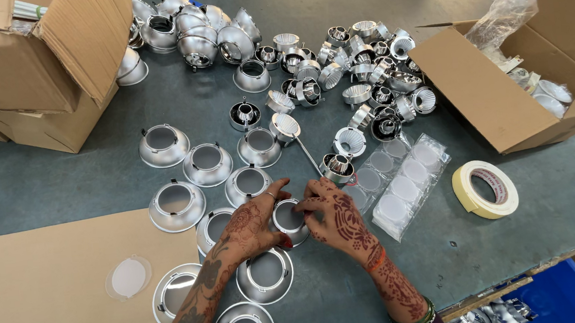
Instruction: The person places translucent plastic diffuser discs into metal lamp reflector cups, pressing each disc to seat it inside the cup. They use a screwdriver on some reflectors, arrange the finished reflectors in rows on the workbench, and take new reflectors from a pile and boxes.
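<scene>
Both my hands meet on one silver bowl-shaped reflector housing (289, 219) lying on the grey-green table (37, 185). My left hand (251, 224) grips its left rim. My right hand (335, 216) pinches its right rim with the fingertips. Several more silver housings (176, 206) lie mouth-down around it, to the left and towards me. A clear plastic strip of round white discs (402, 185) lies just right of my right hand. One loose disc (128, 277) rests on a flat cardboard sheet (48, 304).
A pile of small ribbed reflector cups (364, 77) covers the table's far middle. An open cardboard box (519, 83) stands at right, another (32, 60) at far left. A roll of tape (485, 189) lies at right. A blue bin (553, 297) sits below the table edge.
</scene>
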